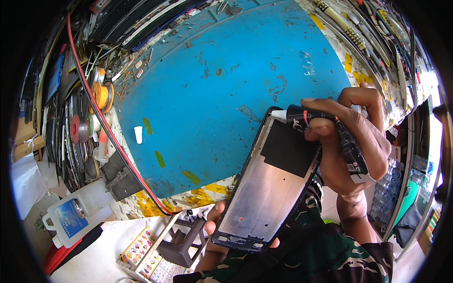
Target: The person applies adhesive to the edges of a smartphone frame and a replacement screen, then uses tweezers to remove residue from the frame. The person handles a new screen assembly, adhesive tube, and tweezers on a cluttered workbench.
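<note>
My left hand (217,218) grips a phone frame (257,198) by its lower end, fingers closed round its edges. The frame is tilted, with a bare silver metal face, a black rectangular patch (289,148) near its upper end and a black rim. In my right hand (356,137) is a black glue tube (349,146), pinched between thumb and fingers. Its white nozzle (279,114) points at the frame's upper left corner and appears to touch the rim there. Whether glue is coming out is too small to tell. A small white cap (138,134) lies on the blue mat (198,113).
Solder spools (101,95) and a red-black cable (101,118) line the mat's left side. A white plastic bottle (71,219) stands at lower left, near a dark stool (181,247). Tools and flat parts (373,37) crowd the right edge. Yellow tape pieces (191,177) stick to the mat.
</note>
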`<state>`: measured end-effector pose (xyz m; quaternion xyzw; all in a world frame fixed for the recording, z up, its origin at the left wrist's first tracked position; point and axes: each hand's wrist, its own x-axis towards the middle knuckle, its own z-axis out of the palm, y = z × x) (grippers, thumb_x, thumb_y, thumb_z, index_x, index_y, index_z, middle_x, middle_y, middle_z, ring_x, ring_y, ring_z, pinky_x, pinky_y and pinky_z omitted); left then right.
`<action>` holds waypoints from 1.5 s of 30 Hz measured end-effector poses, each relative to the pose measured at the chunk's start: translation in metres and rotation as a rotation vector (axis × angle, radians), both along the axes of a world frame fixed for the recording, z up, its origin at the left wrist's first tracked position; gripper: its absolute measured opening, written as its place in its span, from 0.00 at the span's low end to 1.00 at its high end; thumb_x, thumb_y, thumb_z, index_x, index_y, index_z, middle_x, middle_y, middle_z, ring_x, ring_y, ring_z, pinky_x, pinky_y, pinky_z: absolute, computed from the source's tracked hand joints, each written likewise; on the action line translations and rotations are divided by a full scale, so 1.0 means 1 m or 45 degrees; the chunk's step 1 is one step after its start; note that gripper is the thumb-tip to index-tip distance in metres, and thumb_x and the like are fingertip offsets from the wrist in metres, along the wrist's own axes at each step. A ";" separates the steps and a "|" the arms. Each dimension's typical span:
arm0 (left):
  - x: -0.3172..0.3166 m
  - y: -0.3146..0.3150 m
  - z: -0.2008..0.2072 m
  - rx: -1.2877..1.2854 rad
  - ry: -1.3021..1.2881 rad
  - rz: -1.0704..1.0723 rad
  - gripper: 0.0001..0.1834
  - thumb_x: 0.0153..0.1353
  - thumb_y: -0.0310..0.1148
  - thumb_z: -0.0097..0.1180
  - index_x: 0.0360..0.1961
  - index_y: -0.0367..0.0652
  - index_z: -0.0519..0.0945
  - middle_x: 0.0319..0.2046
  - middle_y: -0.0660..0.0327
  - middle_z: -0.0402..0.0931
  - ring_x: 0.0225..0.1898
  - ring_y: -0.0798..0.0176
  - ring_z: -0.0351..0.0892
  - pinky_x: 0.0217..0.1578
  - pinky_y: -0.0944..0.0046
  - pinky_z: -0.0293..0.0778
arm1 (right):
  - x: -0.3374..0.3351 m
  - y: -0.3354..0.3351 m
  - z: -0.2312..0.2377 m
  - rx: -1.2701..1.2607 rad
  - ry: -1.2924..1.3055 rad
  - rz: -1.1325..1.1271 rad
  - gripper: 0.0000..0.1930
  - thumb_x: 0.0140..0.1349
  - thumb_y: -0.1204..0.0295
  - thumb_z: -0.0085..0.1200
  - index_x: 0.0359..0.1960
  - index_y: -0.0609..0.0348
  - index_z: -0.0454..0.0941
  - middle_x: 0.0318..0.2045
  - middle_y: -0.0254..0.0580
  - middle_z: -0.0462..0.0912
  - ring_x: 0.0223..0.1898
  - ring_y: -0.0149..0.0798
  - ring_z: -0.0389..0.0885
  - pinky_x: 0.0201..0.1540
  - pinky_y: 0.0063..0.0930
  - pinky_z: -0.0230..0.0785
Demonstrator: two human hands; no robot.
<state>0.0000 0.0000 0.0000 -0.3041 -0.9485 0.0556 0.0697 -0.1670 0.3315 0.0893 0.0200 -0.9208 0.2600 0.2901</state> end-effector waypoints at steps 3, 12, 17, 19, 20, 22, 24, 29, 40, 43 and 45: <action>-0.055 0.049 -0.001 0.013 -0.023 -0.006 0.50 0.56 0.79 0.28 0.75 0.68 0.35 0.73 0.40 0.29 0.72 0.32 0.44 0.71 0.41 0.49 | 0.000 0.000 0.000 0.000 0.014 0.005 0.15 0.59 0.62 0.62 0.38 0.62 0.86 0.13 0.27 0.77 0.32 0.37 0.72 0.52 0.45 0.64; -0.062 0.059 0.005 0.056 -0.023 -0.035 0.50 0.56 0.77 0.29 0.75 0.67 0.35 0.73 0.40 0.29 0.72 0.33 0.44 0.70 0.41 0.50 | -0.001 0.001 0.000 -0.003 0.027 0.011 0.14 0.59 0.63 0.62 0.37 0.63 0.86 0.13 0.28 0.76 0.32 0.37 0.72 0.46 0.40 0.65; -0.059 0.058 0.002 0.069 -0.021 -0.044 0.50 0.57 0.77 0.29 0.75 0.67 0.36 0.73 0.40 0.29 0.71 0.33 0.45 0.70 0.41 0.50 | 0.000 -0.001 0.000 -0.038 0.010 -0.028 0.14 0.58 0.64 0.62 0.37 0.63 0.86 0.13 0.29 0.76 0.32 0.36 0.72 0.46 0.39 0.65; -0.059 0.059 0.001 0.074 -0.022 -0.045 0.50 0.57 0.76 0.29 0.75 0.67 0.36 0.73 0.40 0.29 0.71 0.33 0.45 0.70 0.41 0.50 | 0.002 -0.002 0.001 -0.060 -0.003 -0.039 0.14 0.58 0.64 0.62 0.37 0.63 0.86 0.13 0.29 0.76 0.32 0.36 0.72 0.46 0.39 0.65; -0.059 0.059 0.002 0.075 -0.022 -0.046 0.50 0.57 0.76 0.29 0.75 0.66 0.36 0.73 0.40 0.29 0.71 0.33 0.45 0.70 0.41 0.51 | 0.001 -0.001 0.001 -0.048 -0.003 -0.030 0.14 0.58 0.64 0.62 0.37 0.63 0.86 0.13 0.30 0.76 0.32 0.36 0.72 0.46 0.39 0.65; -0.059 0.059 0.002 0.076 -0.019 -0.049 0.50 0.57 0.76 0.29 0.74 0.66 0.36 0.73 0.40 0.30 0.71 0.33 0.45 0.69 0.41 0.51 | 0.001 0.000 0.002 -0.004 0.006 0.000 0.14 0.58 0.64 0.62 0.37 0.64 0.86 0.13 0.30 0.76 0.32 0.36 0.72 0.47 0.39 0.65; -0.059 0.059 0.001 0.079 -0.018 -0.050 0.50 0.57 0.76 0.30 0.74 0.66 0.36 0.73 0.40 0.30 0.71 0.33 0.45 0.69 0.41 0.51 | 0.000 0.001 0.002 0.025 0.012 0.009 0.14 0.58 0.63 0.62 0.37 0.64 0.86 0.14 0.29 0.76 0.32 0.36 0.72 0.47 0.39 0.66; -0.058 0.060 0.000 0.088 -0.020 -0.055 0.50 0.57 0.75 0.30 0.74 0.66 0.36 0.73 0.40 0.30 0.71 0.33 0.46 0.69 0.42 0.51 | 0.001 0.000 0.001 -0.030 0.002 -0.014 0.14 0.58 0.63 0.63 0.37 0.63 0.86 0.13 0.28 0.77 0.32 0.36 0.72 0.48 0.41 0.65; -0.057 0.060 -0.001 0.102 -0.018 -0.059 0.49 0.57 0.74 0.31 0.74 0.65 0.36 0.73 0.41 0.30 0.71 0.34 0.47 0.68 0.42 0.53 | 0.001 -0.002 0.001 -0.057 0.004 -0.028 0.14 0.58 0.64 0.62 0.37 0.64 0.86 0.14 0.29 0.76 0.32 0.36 0.73 0.44 0.37 0.65; -0.057 0.061 -0.002 0.104 -0.017 -0.063 0.49 0.57 0.73 0.31 0.74 0.64 0.36 0.73 0.41 0.30 0.71 0.34 0.47 0.68 0.42 0.53 | -0.001 0.001 0.000 -0.016 0.040 0.006 0.14 0.58 0.64 0.62 0.37 0.64 0.86 0.14 0.29 0.76 0.32 0.37 0.72 0.43 0.37 0.65; -0.057 0.061 -0.002 0.107 -0.017 -0.062 0.49 0.57 0.73 0.31 0.74 0.64 0.36 0.73 0.41 0.30 0.71 0.34 0.47 0.68 0.42 0.53 | -0.002 0.002 -0.001 0.031 0.071 0.036 0.14 0.58 0.64 0.62 0.37 0.64 0.86 0.13 0.29 0.76 0.32 0.37 0.71 0.42 0.37 0.65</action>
